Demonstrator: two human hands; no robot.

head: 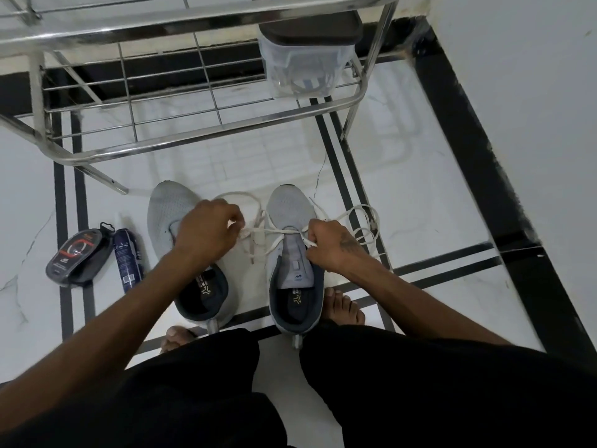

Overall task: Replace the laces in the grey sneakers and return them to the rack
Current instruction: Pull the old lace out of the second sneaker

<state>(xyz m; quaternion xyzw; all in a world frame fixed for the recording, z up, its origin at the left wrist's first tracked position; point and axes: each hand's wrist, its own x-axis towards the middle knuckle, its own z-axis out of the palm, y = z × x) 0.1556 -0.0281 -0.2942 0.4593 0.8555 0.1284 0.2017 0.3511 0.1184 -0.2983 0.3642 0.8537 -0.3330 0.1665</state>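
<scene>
White lace (277, 232) is pinched at each end by the left hand (206, 227) and right hand (329, 242), drawn taut across the right-side grey sneaker (292, 253) for threading. 2 sneakers are stood on the floor (436, 195) before the steel rack (181, 101), toes toward it; the left-side sneaker (171, 208) appears unlaced.

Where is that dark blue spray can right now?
In the head view, the spray can lies on the white floor at the left, between a black oval packet and the left grey sneaker.
</scene>
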